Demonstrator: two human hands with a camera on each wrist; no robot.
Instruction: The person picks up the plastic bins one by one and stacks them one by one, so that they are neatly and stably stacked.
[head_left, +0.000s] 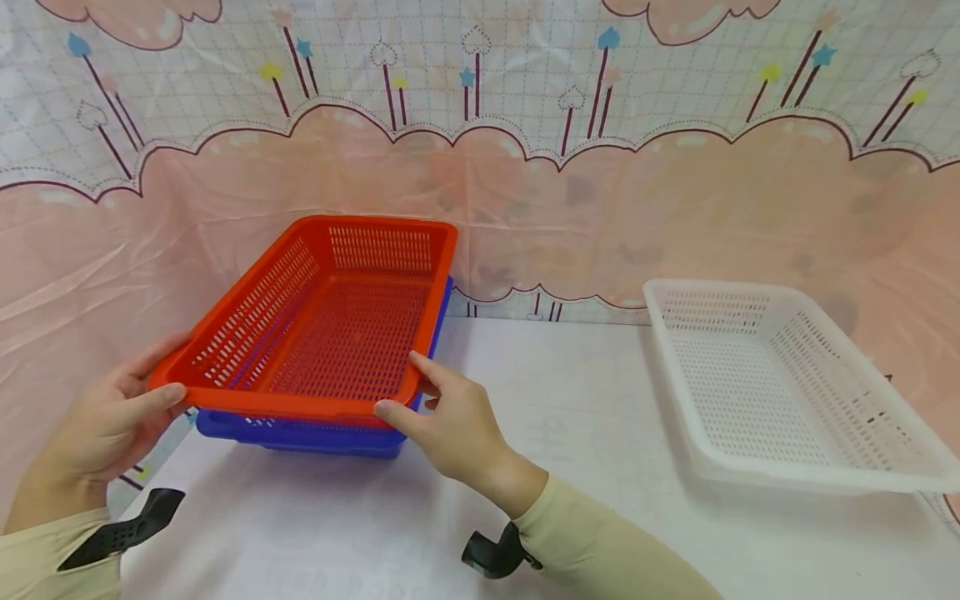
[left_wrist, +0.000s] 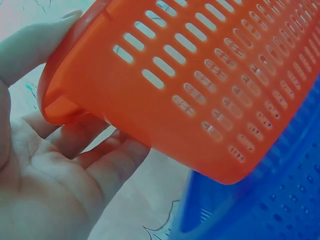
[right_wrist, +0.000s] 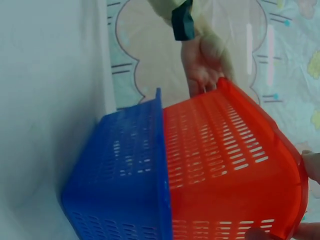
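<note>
Both hands hold an orange-red perforated plastic basket (head_left: 288,403) by its near corners. It is raised partway out of a blue basket (head_left: 300,440) of similar shape that stands under it on the table. My left hand (head_left: 105,425) grips the left corner, thumb over the rim and the other fingers underneath, as the left wrist view shows. At the right corner my right hand (head_left: 465,429) pinches the rim. In the right wrist view the blue basket's wall (right_wrist: 115,185) covers the lower part of the red one. Nothing lies inside the red basket.
A white perforated basket (head_left: 750,475) stands on the right of the white table (head_left: 555,467). Behind the table hangs a pink and white patterned cloth (head_left: 540,217). Dark wrist mounts (head_left: 495,554) sit on both sleeves.
</note>
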